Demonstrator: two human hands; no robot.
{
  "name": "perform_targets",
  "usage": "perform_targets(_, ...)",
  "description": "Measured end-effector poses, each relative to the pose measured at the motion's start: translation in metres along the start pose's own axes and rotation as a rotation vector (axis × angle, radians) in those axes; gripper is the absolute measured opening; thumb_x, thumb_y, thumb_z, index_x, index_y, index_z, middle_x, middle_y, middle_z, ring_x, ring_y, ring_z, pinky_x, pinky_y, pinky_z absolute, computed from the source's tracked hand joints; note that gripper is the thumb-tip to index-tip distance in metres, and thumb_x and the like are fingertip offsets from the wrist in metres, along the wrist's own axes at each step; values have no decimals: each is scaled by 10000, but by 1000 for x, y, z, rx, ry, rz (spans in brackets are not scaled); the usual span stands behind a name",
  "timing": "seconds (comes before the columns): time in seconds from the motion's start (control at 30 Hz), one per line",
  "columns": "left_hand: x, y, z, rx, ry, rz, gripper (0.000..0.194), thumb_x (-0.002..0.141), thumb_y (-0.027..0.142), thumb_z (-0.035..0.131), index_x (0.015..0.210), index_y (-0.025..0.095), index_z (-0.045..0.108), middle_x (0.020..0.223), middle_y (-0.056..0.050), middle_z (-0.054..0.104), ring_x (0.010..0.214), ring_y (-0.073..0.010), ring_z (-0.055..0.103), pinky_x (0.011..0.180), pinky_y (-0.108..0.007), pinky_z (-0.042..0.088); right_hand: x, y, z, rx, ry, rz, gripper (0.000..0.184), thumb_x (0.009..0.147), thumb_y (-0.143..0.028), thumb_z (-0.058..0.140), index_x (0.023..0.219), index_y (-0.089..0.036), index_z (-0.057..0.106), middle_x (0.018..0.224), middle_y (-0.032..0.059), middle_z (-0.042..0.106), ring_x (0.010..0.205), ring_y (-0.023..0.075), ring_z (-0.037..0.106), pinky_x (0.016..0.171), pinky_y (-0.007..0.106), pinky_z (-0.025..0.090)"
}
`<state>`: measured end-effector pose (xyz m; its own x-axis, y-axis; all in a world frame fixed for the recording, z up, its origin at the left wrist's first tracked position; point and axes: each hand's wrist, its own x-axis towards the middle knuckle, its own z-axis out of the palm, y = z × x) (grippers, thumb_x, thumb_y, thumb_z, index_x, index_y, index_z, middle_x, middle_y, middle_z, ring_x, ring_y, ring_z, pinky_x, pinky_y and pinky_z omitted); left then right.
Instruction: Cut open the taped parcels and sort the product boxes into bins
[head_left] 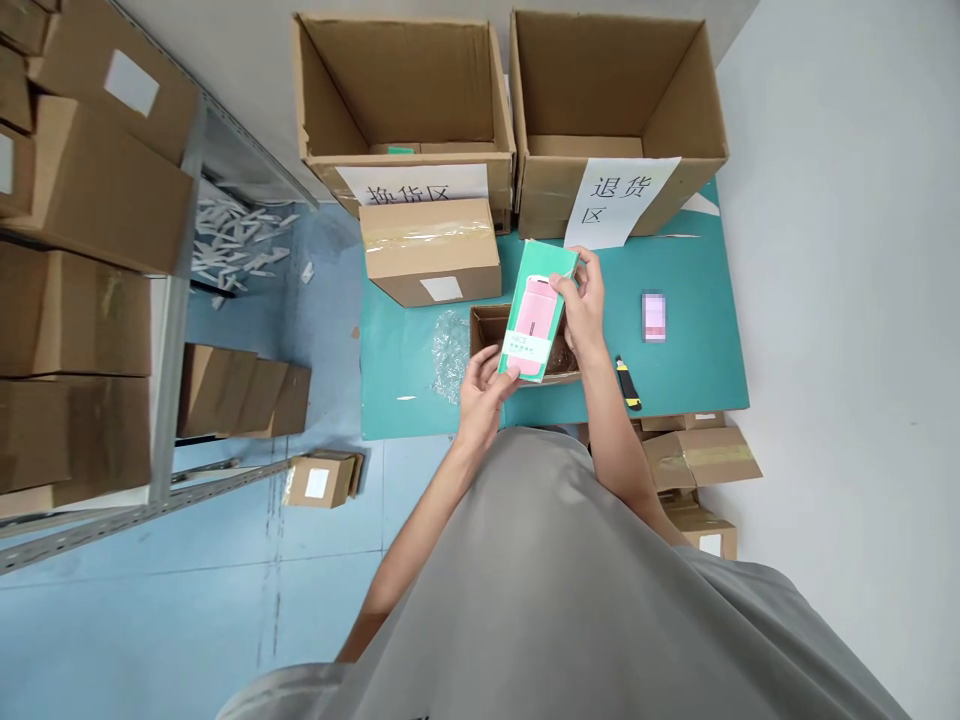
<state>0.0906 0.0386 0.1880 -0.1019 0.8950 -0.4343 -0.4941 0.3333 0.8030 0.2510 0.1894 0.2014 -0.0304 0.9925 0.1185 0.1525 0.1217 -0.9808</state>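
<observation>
Over carton, package, long axis forward-right

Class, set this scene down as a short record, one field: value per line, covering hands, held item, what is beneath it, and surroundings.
Left hand: grips lower end of green-and-pink package
Right hand: grips its upper right edge
Beneath package: open carton
Left of carton: bubble wrap
Right of carton: utility knife; phone-like item, blurred
Behind: taped carton, left large box, right large box
Surface: green table
</observation>
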Motion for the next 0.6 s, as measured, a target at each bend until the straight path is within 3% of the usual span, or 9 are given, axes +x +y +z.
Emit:
perform_targets(0.1, 4, -3, -5, -28, -42, -98, 705, 719, 467, 1050, 1289, 251, 695, 1337, -100, 810, 1298, -297, 771, 1113, -461, 641, -1, 5, 2, -6, -2, 4, 767, 908, -748, 819, 1537, -386, 571, 1498, 84, 680, 1450, 376, 628, 1208, 640, 576)
perform_targets(0.3, 6, -7, -7, 0, 24, -51, 738, 681, 449, 1069, 1286, 254, 694, 1328, -84, 791, 1288, -266, 760, 1079, -398, 635, 3, 5, -3, -19, -35, -27, 664, 956, -711, 776, 1495, -373, 586, 1570, 77, 652, 1452, 357, 625, 1245, 631, 561)
perform_targets(0.47, 10, -6, -5, 131, 130, 143, 751, 688, 479, 1073, 1273, 254, 659, 1343, -87, 727, 1340, -275, 707, 1083, -375, 620, 3, 2, -5, 27, -10, -1, 618, 987, -731, 741, 1478, -379, 610, 1614, 74, 602, 1468, 350, 627, 1232, 586, 595)
perform_targets(0.6, 4, 1, 2, 294, 212, 354, 789, 754, 497, 1051, 1370, 288, 604, 1521, -116, 600, 1495, -300, 596, 1093, -364, 624, -2, -4, 3, 24, 7, -36, 724, 966, -835, 727, 1521, -395, 576, 1634, 90, 574, 1516, 359, 597, 1202, 551, 627)
